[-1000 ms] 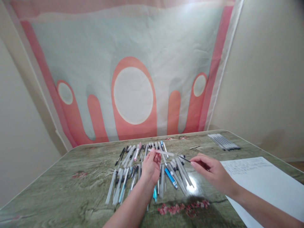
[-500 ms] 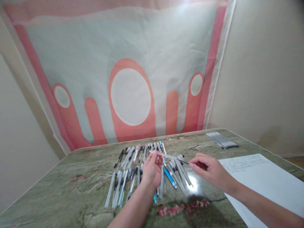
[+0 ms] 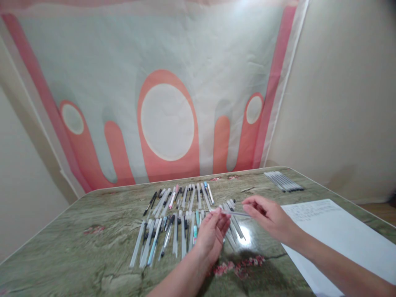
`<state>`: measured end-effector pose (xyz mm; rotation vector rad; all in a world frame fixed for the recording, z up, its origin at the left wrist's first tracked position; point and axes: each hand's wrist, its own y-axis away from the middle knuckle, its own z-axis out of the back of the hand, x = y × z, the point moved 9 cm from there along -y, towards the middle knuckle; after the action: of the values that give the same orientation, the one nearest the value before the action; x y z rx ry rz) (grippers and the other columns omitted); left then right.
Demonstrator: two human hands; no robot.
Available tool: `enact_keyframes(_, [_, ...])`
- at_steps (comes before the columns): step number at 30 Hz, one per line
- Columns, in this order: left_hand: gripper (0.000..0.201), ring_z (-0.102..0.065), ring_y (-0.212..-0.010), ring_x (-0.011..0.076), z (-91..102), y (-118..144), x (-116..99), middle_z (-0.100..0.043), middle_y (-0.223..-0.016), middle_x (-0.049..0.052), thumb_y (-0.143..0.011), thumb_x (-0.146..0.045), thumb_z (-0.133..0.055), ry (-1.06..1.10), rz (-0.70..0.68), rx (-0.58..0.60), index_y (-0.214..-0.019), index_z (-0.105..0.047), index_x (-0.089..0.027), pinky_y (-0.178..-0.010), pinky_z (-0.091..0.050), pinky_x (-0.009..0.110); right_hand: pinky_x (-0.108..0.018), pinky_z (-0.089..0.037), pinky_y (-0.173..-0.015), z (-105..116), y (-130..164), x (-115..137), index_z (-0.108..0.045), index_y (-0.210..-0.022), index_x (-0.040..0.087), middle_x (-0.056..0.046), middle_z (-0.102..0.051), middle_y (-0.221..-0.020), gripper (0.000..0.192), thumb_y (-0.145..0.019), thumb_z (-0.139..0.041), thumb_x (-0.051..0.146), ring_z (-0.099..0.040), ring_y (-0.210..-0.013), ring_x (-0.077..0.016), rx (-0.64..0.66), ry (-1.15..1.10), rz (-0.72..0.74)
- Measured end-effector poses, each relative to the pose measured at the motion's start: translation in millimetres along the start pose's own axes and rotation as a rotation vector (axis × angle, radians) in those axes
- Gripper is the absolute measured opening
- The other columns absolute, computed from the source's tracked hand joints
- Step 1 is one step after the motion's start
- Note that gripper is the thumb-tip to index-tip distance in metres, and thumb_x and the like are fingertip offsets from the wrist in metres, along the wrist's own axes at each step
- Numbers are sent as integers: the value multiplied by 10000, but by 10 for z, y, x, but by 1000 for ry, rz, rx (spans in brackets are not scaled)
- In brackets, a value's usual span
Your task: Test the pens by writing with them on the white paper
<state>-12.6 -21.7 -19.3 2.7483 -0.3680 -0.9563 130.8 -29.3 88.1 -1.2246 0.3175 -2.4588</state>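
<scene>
My left hand (image 3: 213, 235) pinches a slim translucent pen (image 3: 236, 213) between thumb and fingertips, holding it roughly level above the table. My right hand (image 3: 267, 216) is at the pen's right end, fingers curled and thumb against it; the exact contact there is blurred. Below and left of my hands lie many pens in two rough rows. The far row (image 3: 177, 197) includes a pink and white pen (image 3: 172, 199). In the near row (image 3: 154, 239) are mostly clear and grey pens and a light blue one (image 3: 153, 249). Part of this row is hidden behind my left hand.
A neat bundle of thin grey refills with dark ends (image 3: 283, 181) lies at the far right of the marble-patterned table (image 3: 102, 255). A white sheet with handwriting (image 3: 340, 243) lies under my right forearm. A printed cloth (image 3: 167, 49) hangs behind the table.
The thin dark-ended refill between my right fingers no longer shows outside the pen. My left hand has shifted right and down, closer to my right hand. The view has shifted slightly.
</scene>
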Motion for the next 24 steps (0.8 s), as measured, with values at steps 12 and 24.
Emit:
enact_keyframes(12, [139, -641, -714, 138, -1, 15, 287, -657, -764, 101, -812, -213, -535, 201, 221, 23, -827, -564, -78, -709, -506, 240, -330, -446, -762, -33, -144, -383, -560, -910, 186, -64, -570, -860, 313, -858, -371, 429, -534, -809, -189, -127, -218, 16])
enact_keyframes(24, [143, -641, -702, 133, 28, -27, 275, -648, -753, 86, -823, -225, -518, 169, 175, 41, -871, -557, -96, -701, -505, 242, -425, -365, -968, -557, -235, -999, -380, -1294, 218, -89, -438, -1289, 485, -820, -365, 117, -410, -1172, -217, 50, 437, 308])
